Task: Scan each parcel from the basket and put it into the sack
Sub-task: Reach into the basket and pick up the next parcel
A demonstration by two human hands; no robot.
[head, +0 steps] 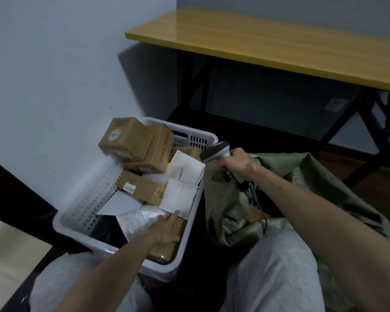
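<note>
The person wears loose light grey trousers (277, 280) of soft, faintly mottled fabric, rounded over the left knee (65, 282) at the near left and the right knee (273, 251) at the near right. The left forearm (113, 266) and right forearm (313, 210) are bare, with no sleeve showing, as are the left hand (167, 228) and right hand (236, 163).

Left hand (167, 230) touches a parcel (164, 252) in the basket (92, 197); right hand (234, 164) grips scanner (215, 150).

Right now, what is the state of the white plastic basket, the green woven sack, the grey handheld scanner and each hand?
White plastic basket, full of parcels.
Green woven sack, crumpled beside the basket.
Grey handheld scanner, gripped by the right hand.
Left hand, fingers straight, on the parcels.
</note>
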